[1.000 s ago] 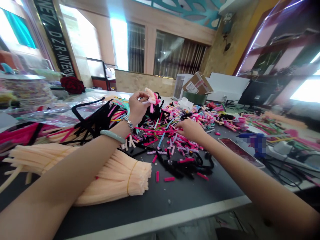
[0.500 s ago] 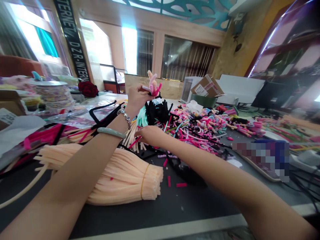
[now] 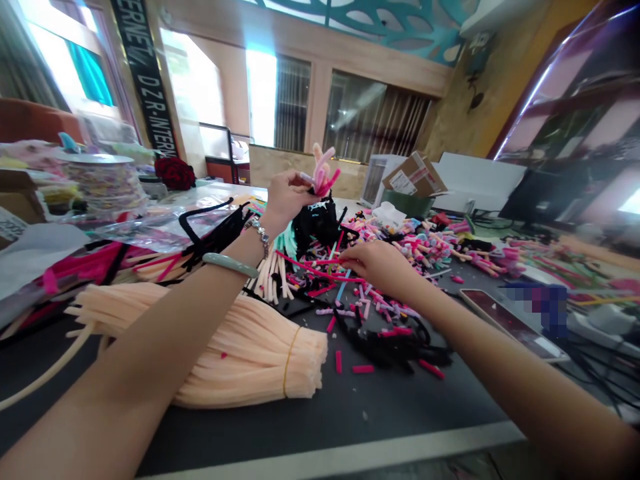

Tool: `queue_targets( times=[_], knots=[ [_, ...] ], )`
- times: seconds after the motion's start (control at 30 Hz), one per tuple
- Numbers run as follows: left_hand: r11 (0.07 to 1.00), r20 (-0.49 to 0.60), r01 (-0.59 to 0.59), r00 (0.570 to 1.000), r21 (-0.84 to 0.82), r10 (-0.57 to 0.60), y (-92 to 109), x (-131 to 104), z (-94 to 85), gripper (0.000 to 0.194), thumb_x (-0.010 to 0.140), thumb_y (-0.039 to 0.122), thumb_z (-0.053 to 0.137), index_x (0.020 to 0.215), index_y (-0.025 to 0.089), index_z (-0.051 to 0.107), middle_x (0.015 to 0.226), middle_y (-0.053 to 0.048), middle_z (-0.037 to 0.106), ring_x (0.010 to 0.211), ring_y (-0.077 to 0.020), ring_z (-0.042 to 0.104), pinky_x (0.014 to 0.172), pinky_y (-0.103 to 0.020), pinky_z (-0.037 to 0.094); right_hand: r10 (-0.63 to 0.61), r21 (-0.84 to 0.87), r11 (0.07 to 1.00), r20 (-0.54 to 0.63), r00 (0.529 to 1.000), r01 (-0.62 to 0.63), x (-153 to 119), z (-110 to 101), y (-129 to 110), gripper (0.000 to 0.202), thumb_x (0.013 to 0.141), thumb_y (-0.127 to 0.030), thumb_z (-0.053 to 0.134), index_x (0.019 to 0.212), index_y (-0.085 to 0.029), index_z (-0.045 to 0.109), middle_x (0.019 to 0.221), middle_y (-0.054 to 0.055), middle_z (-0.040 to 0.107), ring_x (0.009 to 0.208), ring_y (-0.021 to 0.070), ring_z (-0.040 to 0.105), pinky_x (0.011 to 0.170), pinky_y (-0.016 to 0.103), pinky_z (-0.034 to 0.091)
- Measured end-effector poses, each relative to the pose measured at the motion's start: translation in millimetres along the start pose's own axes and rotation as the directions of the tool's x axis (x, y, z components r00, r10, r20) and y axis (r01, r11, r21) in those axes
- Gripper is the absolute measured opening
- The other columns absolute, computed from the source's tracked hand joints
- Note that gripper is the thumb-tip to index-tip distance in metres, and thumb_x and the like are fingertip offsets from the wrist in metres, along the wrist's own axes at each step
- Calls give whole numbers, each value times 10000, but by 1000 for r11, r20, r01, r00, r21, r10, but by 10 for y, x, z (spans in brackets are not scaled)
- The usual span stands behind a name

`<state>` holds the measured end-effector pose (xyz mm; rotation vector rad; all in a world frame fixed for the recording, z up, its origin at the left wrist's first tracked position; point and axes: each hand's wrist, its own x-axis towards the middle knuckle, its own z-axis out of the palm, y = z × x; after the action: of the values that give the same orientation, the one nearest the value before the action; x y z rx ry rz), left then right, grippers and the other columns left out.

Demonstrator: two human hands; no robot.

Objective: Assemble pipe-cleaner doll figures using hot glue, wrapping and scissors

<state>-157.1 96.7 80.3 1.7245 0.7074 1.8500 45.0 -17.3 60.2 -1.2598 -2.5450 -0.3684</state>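
Observation:
Raised above the table, my left hand (image 3: 293, 195) pinches a small figure of bent fuzzy stems (image 3: 324, 175), pink, peach and lilac. My right hand (image 3: 373, 263) is lower and to the right, its fingers pressed together at the end of a long pink-red stem (image 3: 320, 269) over the pile of cut pieces (image 3: 400, 310). A black bundle of stems (image 3: 320, 223) stands just beneath the small figure. Under my left forearm lies a thick peach bundle (image 3: 250, 350), tied near its right end with a thin band.
Short pink pieces (image 3: 363, 369) lie near the front of the dark table (image 3: 400, 413). A phone (image 3: 510, 323) and cables are on the right. At the back stand a cardboard box (image 3: 415, 175) and a white panel. A spool (image 3: 103, 183) and a dark red rose (image 3: 175, 172) are on the left.
My right hand has moved right, from beside the pale stems to over the pile, with the pink-red stem. My left hand has shifted slightly right with the small figure.

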Motion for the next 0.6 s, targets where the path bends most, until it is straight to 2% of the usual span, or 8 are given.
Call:
queue_targets(
  times=[0.13, 0.3, 0.4, 0.47, 0.6],
  knots=[
    [996, 57, 60, 997, -71, -56, 98, -151, 263, 322, 517, 37, 804, 780, 96, 627, 791, -11, 641, 772, -125, 575, 795, -366, 490, 119, -14, 993, -69, 991, -120, -449, -56, 98, 220, 898, -241, 522, 969, -210, 728, 906, 44, 741, 806, 196, 675, 694, 275, 450],
    [940, 145, 261, 961, -221, -233, 227, -577, 797, 387, 448, 108, 840, 754, 96, 603, 730, -11, 636, 681, -114, 583, 684, -312, 508, 185, 0, 982, -182, 966, -188, -884, -57, 73, 201, 899, -266, 531, 909, -205, 723, 877, 59, 711, 786, 185, 652, 649, 259, 433],
    [894, 242, 362, 922, -265, -302, 338, -902, 1055, 348, 495, 155, 831, 747, 112, 595, 679, 7, 609, 632, -116, 589, 608, -288, 513, 251, 177, 962, -265, 931, -209, -1002, -35, 56, 140, 857, -217, 584, 879, -187, 719, 841, 49, 695, 719, 147, 628, 650, 240, 436],
    [873, 277, 394, 907, -289, -317, 408, -1075, 1146, 316, 523, 150, 811, 746, 120, 589, 681, 14, 604, 616, -106, 589, 591, -266, 510, 334, 322, 916, -281, 900, -239, -1022, -15, 63, 90, 807, -200, 633, 829, -185, 719, 778, 26, 692, 649, 125, 604, 628, 231, 435],
    [885, 281, 380, 910, -268, -306, 477, -1243, 1181, 312, 549, 158, 791, 805, 130, 614, 750, -12, 645, 674, -128, 615, 602, -258, 516, 524, 624, 717, -192, 830, -309, -995, 21, 97, 71, 750, -243, 673, 761, -180, 704, 671, 8, 685, 579, 127, 587, 569, 238, 434]
  ],
)
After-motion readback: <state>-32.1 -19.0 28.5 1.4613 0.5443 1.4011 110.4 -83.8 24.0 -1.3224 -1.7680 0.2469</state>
